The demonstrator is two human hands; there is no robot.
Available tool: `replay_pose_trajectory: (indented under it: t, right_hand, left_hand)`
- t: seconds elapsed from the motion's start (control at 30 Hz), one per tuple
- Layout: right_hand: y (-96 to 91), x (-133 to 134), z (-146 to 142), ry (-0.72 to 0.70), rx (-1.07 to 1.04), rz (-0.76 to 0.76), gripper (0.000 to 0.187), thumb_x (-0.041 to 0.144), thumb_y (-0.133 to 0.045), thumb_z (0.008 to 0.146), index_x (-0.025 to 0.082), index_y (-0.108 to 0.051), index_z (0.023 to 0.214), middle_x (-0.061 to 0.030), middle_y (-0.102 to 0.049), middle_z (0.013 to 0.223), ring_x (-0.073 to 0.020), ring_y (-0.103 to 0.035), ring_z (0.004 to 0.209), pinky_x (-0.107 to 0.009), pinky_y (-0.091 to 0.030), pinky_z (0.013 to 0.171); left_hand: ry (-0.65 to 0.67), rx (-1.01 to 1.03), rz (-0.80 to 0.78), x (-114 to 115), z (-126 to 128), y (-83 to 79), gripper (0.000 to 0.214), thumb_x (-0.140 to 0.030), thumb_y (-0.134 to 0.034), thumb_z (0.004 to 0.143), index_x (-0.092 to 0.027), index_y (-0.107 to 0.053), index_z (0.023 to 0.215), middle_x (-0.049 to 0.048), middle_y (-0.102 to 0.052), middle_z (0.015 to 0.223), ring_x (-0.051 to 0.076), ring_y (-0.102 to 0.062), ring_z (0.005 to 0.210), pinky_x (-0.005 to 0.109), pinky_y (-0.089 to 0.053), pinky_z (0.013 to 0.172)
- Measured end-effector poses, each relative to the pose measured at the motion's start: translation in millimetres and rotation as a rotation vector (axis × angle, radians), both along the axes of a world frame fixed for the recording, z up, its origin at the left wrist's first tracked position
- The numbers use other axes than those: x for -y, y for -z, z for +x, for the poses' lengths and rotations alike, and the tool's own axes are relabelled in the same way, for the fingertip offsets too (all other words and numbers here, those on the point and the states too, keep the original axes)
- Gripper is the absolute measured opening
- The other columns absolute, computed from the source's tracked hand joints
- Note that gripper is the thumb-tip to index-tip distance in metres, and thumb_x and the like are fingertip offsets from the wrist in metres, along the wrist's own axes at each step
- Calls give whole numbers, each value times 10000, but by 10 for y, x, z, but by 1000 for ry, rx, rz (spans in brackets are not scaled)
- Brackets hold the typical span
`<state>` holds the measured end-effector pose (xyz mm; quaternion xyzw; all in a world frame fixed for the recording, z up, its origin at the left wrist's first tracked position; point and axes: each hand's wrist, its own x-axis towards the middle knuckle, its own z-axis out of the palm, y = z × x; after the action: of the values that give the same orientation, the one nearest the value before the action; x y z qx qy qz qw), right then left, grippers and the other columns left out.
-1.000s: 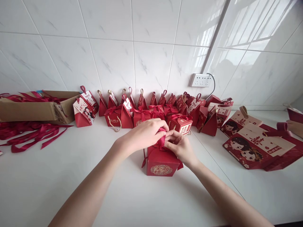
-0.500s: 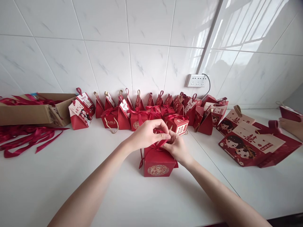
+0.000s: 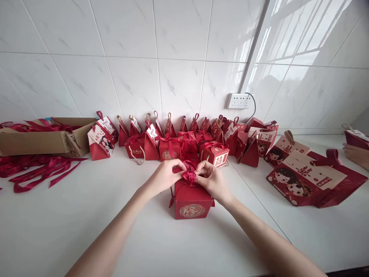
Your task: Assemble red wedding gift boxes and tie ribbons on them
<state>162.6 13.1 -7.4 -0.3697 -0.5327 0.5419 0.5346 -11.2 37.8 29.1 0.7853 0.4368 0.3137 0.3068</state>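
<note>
A red gift box (image 3: 193, 207) with a round gold emblem on its front stands on the white tabletop before me. On its top sits a red ribbon (image 3: 189, 177), looped into a bow. My left hand (image 3: 167, 175) pinches the ribbon from the left, fingers bent over the bow. From the right, my right hand (image 3: 212, 180) grips it too, thumb and forefinger at the knot. The fingertips partly cover the ribbon's far side. Ribbon ends hang down both sides of the box.
Many red gift boxes (image 3: 170, 148) stand along the tiled wall. Larger red boxes with cartoon figures (image 3: 291, 179) are at right, near another person's hand (image 3: 357, 154). A cardboard box (image 3: 31, 143) holds ribbons at left, with loose ribbons (image 3: 40, 173) before it. A power strip (image 3: 239, 101) hangs on the wall.
My hands have moved slightly apart and lower, my left hand shifting left. The bow between them now shows more fully. The view has tilted up a little.
</note>
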Motion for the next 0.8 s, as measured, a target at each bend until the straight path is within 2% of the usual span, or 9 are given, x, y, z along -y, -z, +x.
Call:
replay_pose_trajectory:
  t: [0.1,0.23,0.4,0.5,0.6,0.7,0.8]
  right_hand:
    - [-4,2,23,12,55,57,410,366,-827,586,193,-487,736,10,-640,669,-132,-608,638,-216,-451,552]
    - [-41,24,57,28,204,185,304,348,-752,690,197,-495,748,10,-616,723,-134,-591,694,-243,-459,627]
    - [-74,67,81,111,420,335,144,270,-641,788,198,-517,781,3,-595,787,-129,-563,730,-253,-451,670]
    - [-72,69,83,79,400,342,126,251,-616,805,200,-501,796,1,-593,782,-131,-579,739,-245,-461,660]
    - [-66,57,81,68,356,334,145,246,-628,792,198,-492,790,2,-593,763,-132,-592,731,-244,-472,660]
    - [-67,53,82,76,356,330,150,244,-635,781,196,-493,784,1,-593,757,-133,-595,726,-245,-477,657]
    - [-79,61,89,69,359,331,150,227,-640,769,196,-494,784,5,-593,750,-129,-595,713,-240,-479,644]
  left_hand:
    - [24,10,45,113,-29,84,156,-306,-560,810,-196,-667,844,16,-682,920,192,-603,899,283,-439,801]
    - [73,-58,79,206,-36,48,158,-253,-515,806,-191,-655,764,19,-640,853,198,-576,891,288,-433,795]
    - [81,-31,11,221,-7,33,252,-380,-538,832,-186,-627,700,32,-619,901,212,-555,977,297,-423,853]
    - [60,13,25,208,25,83,300,-403,-510,860,-178,-622,696,42,-612,953,204,-554,991,296,-412,872]
    - [48,32,36,208,43,118,308,-386,-481,880,-175,-628,712,38,-621,881,193,-571,909,289,-423,806]
    - [18,56,-13,229,48,119,270,-399,-481,880,-186,-623,794,13,-638,833,178,-585,818,271,-428,712]
    - [17,94,-25,253,62,113,223,-383,-478,882,-200,-606,869,-2,-652,874,165,-598,817,258,-438,715]
